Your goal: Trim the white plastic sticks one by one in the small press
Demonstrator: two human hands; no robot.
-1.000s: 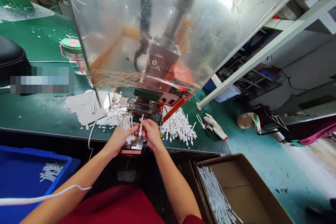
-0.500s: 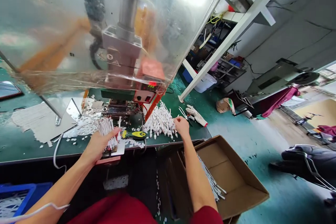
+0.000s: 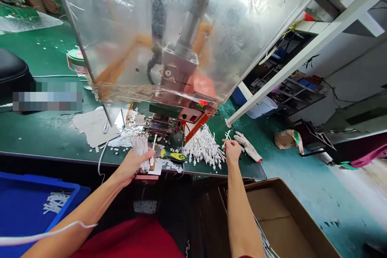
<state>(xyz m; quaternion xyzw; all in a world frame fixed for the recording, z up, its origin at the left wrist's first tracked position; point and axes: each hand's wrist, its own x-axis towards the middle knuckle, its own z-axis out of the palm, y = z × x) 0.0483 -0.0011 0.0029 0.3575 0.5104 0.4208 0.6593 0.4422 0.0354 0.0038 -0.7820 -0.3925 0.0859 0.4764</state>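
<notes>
My left hand (image 3: 137, 164) is closed around a bundle of short white cables (image 3: 140, 145), held upright at the bench's front edge, before the press (image 3: 161, 123). One white cable (image 3: 154, 143) stands apart from the bundle near my thumb. Farther right, my right hand (image 3: 232, 151) has its fingers pinched together, with thin white cable (image 3: 227, 134) showing at the fingertips. Between the hands lies a heap of white cables (image 3: 203, 145), their small ends toward me. A yellow and black handled tool (image 3: 173, 156) rests left of the heap. Beside my right hand is a white glove (image 3: 248, 147).
A cloudy clear guard (image 3: 127, 16) hangs in front of the press. White scraps (image 3: 123, 135) and torn cardboard (image 3: 95, 125) litter the green bench (image 3: 36, 137). Below stand a blue bin (image 3: 22, 197) at left and a cardboard box (image 3: 290, 217) at right. A white post (image 3: 281, 68) rises behind.
The view has swung left, so the bench things appear farther right and more of the blue bin shows. My right hand has shifted slightly toward the glove. The left hand still grips its bundle.
</notes>
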